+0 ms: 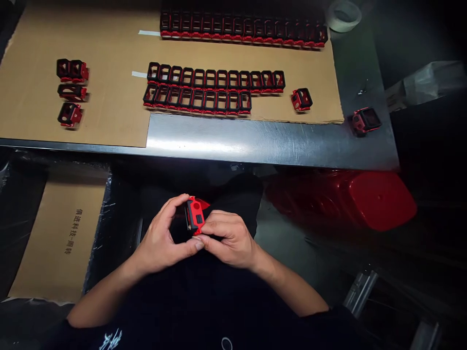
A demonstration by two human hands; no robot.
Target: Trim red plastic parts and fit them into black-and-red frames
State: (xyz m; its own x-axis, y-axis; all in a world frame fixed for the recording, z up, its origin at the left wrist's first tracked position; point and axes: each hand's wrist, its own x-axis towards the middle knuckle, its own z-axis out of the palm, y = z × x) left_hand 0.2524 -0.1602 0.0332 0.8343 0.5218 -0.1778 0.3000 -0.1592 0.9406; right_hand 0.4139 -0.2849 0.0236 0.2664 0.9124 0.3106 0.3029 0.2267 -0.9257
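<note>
A small red and black plastic housing [197,213] is held in front of my body, below the table edge. My left hand [162,233] grips it, fingertips at its top and thumb at its lower end. Closed on its lower right side, my right hand [228,238] pinches it with thumb and forefinger. The red side of the housing, with a round and a square dark opening, faces right; its black frame faces left. A thin red piece juts out from its upper right.
Rows of similar housings [217,78] stand on a cardboard sheet [109,97] over a metal table [237,141]. More sit at left and right. A tape roll [343,17] lies at the back right. A red stool [381,199] stands right; a lined bin [98,233] is at left.
</note>
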